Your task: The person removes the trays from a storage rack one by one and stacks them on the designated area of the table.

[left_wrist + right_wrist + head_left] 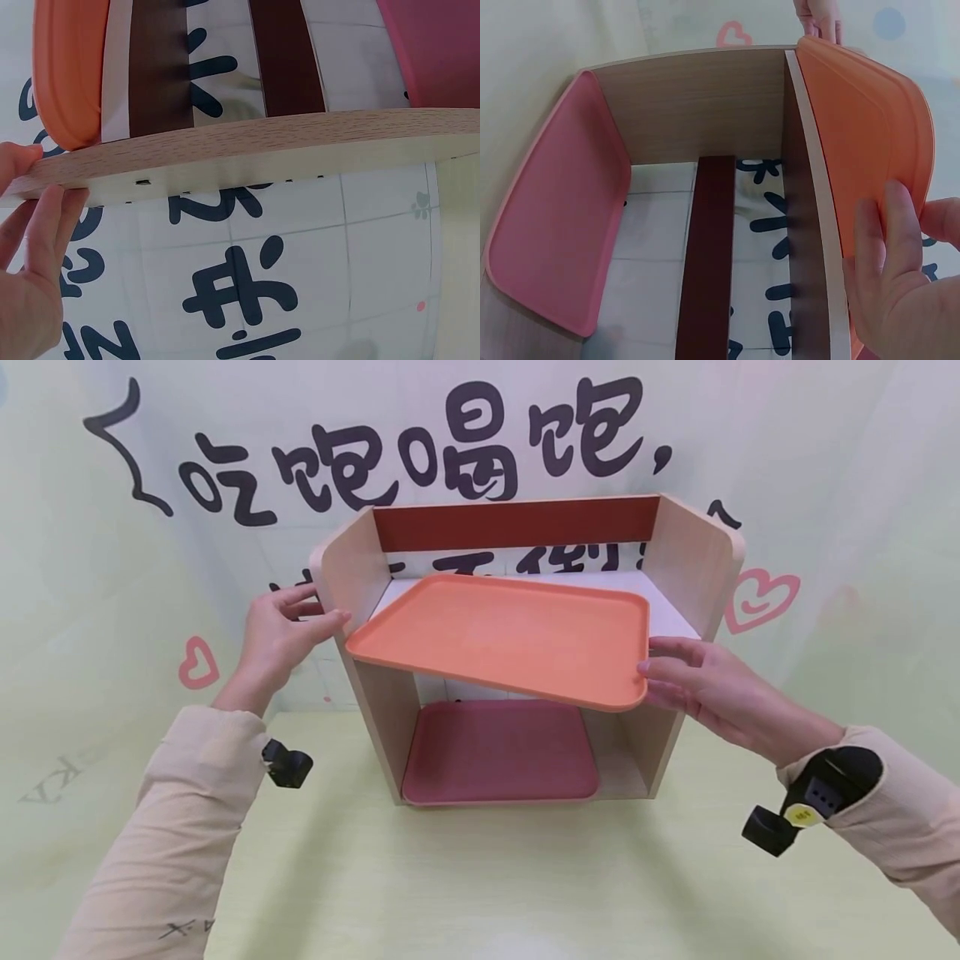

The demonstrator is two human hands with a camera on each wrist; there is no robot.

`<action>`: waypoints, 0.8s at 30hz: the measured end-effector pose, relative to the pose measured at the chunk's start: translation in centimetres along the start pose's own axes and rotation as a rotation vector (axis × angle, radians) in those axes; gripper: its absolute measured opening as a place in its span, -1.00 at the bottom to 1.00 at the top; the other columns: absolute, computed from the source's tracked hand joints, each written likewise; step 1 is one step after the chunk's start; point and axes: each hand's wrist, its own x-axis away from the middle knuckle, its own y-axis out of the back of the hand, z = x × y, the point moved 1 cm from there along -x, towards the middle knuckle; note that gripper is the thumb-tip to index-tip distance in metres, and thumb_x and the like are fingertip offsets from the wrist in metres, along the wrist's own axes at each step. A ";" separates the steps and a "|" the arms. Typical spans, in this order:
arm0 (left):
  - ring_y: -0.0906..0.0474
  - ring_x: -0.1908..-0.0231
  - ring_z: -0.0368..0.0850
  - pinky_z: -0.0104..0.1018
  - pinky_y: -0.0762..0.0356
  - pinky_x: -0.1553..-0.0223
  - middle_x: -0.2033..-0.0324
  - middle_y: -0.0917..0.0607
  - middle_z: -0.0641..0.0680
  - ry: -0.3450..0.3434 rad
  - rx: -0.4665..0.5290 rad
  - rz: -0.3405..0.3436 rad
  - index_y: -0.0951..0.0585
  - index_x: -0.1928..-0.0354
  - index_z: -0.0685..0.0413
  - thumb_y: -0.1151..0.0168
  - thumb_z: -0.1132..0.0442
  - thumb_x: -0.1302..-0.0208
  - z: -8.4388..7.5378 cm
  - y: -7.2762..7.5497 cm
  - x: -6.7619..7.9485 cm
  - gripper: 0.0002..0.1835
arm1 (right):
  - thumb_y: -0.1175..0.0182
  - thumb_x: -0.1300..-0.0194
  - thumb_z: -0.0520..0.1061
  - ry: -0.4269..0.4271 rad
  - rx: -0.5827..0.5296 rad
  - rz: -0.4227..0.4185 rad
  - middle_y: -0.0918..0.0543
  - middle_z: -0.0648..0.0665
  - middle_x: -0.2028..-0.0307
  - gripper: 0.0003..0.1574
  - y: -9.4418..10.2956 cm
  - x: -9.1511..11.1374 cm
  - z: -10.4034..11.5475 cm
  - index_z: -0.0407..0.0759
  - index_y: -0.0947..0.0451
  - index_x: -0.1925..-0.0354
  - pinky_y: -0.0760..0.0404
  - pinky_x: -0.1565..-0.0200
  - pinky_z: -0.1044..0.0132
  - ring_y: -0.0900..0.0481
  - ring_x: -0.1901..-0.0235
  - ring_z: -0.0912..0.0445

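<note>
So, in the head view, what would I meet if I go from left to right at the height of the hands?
Left pink heart, left hand, orange tray, right hand.

Large dark Chinese characters (pixel 480 472) on the backdrop (pixel 862 460) read "吃饱喝饱", with a comma. A second line, partly hidden by the shelf unit (pixel 693 560), seemed to include "倒". In the wrist views the backdrop's strokes ran sideways, cut short. The yellow sticker (pixel 803 815) on the right wrist strap and the marks (pixel 180 930) on the left sleeve (pixel 172 827) were illegible.
</note>
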 end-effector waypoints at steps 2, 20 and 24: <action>-0.38 0.04 -0.01 -0.27 -0.49 0.22 0.00 -0.47 0.17 0.002 0.001 0.002 -0.37 -0.20 0.01 -0.23 -0.10 -0.02 0.0 0.0 0.0 -0.32 | -0.15 -0.18 -0.10 0.007 0.023 0.001 -0.44 -0.08 0.03 -0.04 0.0 0.0 -0.2 -0.25 0.19 -0.34 -0.44 0.08 0.34 -0.56 0.13 0.11; -0.41 0.06 -0.01 -0.20 -0.48 0.17 0.00 -0.48 0.17 -0.005 -0.001 -0.004 -0.38 -0.19 0.02 -0.23 -0.10 -0.02 0.1 -0.1 0.0 -0.32 | -0.06 -0.21 0.12 0.118 0.573 -0.092 -0.38 -0.30 -0.08 -0.10 2.6 -1.6 1.3 -0.27 0.09 -0.30 -0.41 0.02 0.13 -0.53 0.07 0.07; -0.43 0.06 0.00 -0.18 -0.48 0.16 0.00 -0.49 0.17 -0.006 0.004 -0.003 -0.39 -0.19 0.02 -0.23 -0.10 -0.02 0.1 -0.1 0.0 -0.33 | -0.09 -0.19 0.12 0.125 0.665 -0.117 -0.39 -0.33 -0.06 -0.07 2.8 -2.5 2.2 -0.30 0.07 -0.30 -0.41 0.02 0.08 -0.51 0.06 -0.02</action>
